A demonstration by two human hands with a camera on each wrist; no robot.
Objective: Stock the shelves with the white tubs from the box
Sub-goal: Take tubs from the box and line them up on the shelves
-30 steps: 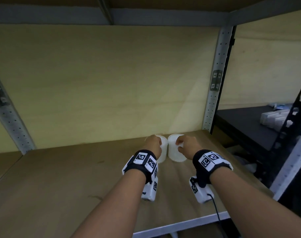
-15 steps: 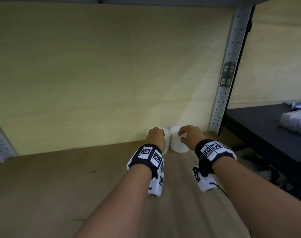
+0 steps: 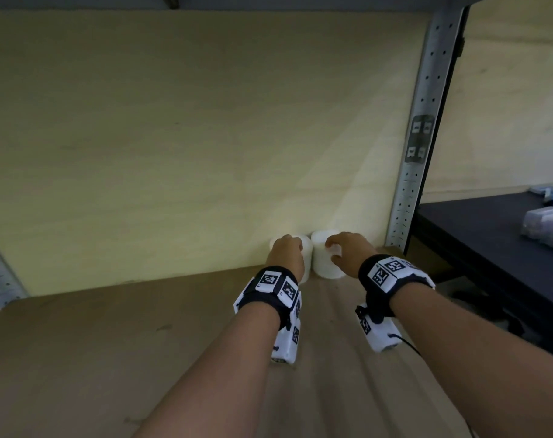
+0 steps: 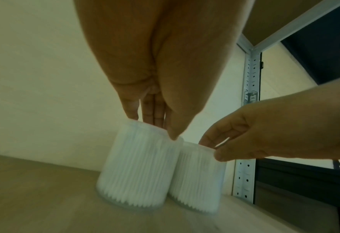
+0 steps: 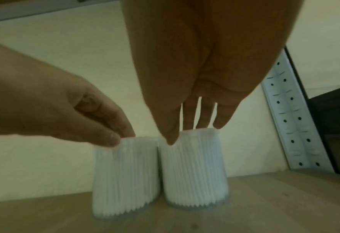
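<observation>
Counted on the wooden shelf [image 3: 110, 358]: two white tubs, left tub [image 4: 135, 167] and right tub [image 4: 197, 178]; two hands, left hand [image 3: 286, 252] and right hand [image 3: 351, 252]; two wristbands.

1. Both forearms are bare; no sleeves show.
2. The left wrist wears a black strap [image 3: 270, 297] that carries white square plates printed with black-and-white coded markers.
3. Under that strap hangs a white boxy camera unit [image 3: 286, 344], also bearing coded markers on its side.
4. The right wrist wears a like black strap [image 3: 392, 276] with white marker plates on top.
5. Below it sits a second white boxy unit [image 3: 379, 335] with one marker on its face.
6. A thin black cable [image 3: 409, 344] runs out of the right unit's end.
7. The left hand [image 3: 286, 252] and right hand [image 3: 347, 252] are ungloved, with no rings to be seen.
</observation>
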